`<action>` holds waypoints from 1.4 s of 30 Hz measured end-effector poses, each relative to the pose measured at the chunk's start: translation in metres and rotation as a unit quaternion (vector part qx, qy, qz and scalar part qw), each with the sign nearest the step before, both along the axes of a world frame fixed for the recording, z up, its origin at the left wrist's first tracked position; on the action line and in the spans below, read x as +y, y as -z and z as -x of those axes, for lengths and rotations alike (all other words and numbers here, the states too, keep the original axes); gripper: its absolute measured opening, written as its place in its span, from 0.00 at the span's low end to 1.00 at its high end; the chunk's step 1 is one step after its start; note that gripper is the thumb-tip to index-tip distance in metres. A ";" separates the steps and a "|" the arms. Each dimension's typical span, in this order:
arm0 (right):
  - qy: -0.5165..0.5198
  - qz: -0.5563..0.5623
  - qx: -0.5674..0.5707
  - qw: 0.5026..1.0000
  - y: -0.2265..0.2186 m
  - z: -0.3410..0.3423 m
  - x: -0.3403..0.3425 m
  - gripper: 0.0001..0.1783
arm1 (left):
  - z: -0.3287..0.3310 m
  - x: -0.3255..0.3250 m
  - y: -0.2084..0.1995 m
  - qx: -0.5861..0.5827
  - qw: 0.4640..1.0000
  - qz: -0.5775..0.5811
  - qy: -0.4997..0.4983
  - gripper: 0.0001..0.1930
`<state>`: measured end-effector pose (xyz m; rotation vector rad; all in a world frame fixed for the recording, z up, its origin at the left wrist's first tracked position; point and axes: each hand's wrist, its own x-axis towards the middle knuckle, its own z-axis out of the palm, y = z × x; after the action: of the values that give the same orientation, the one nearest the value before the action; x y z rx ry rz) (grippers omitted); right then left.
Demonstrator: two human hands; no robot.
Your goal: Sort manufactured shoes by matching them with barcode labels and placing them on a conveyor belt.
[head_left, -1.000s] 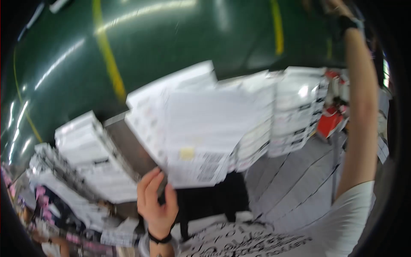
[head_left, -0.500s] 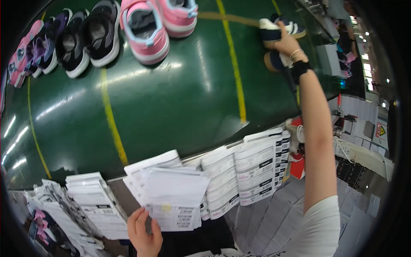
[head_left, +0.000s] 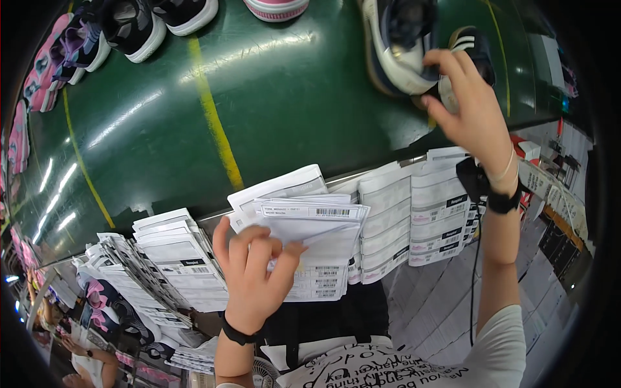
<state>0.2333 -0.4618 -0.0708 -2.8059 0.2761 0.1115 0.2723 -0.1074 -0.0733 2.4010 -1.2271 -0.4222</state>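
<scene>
My right hand (head_left: 477, 113) reaches over the green surface with thumb and fingers apart, beside a navy and white shoe (head_left: 404, 64) with a tan sole. Its fingertips overlap the near end of that shoe; contact is unclear. A second navy shoe (head_left: 484, 64) with white stripes lies partly behind the hand. My left hand (head_left: 255, 268) has its fingers bent and spread over a stack of white printed sheets (head_left: 317, 229). The fingertips rest at the sheets, and I see none pinched between them.
The green conveyor belt (head_left: 149, 142) has yellow cross lines. Black shoes (head_left: 132, 29), a pink shoe (head_left: 278, 8) and several purple or pink ones stand along its far left. More label stacks (head_left: 174, 252) hang along the near edge. Another person's arm (head_left: 87, 352) shows lower left.
The navy shoes are nearer and larger in view, with my right hand closer in. My left hand has risen from below the sheets onto them. The view has shifted, the pink shoes nearly leaving it.
</scene>
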 end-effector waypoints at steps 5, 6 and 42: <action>0.134 -0.025 -0.165 0.977 -0.026 0.046 0.076 0.15 | 0.020 0.031 -0.037 0.019 0.995 0.074 0.058 0.07; 0.154 -0.098 -0.148 0.972 -0.024 0.060 0.096 0.16 | 0.024 0.041 -0.041 0.014 0.996 0.057 0.070 0.08; 0.127 -0.346 -0.103 0.924 -0.020 0.113 0.181 0.14 | 0.041 0.073 -0.034 0.145 0.982 0.093 0.079 0.11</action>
<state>0.1203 -0.2812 -0.0512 -2.0383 0.4439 -0.1247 0.2315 -0.0341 -0.0389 2.0103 -1.2660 -0.6485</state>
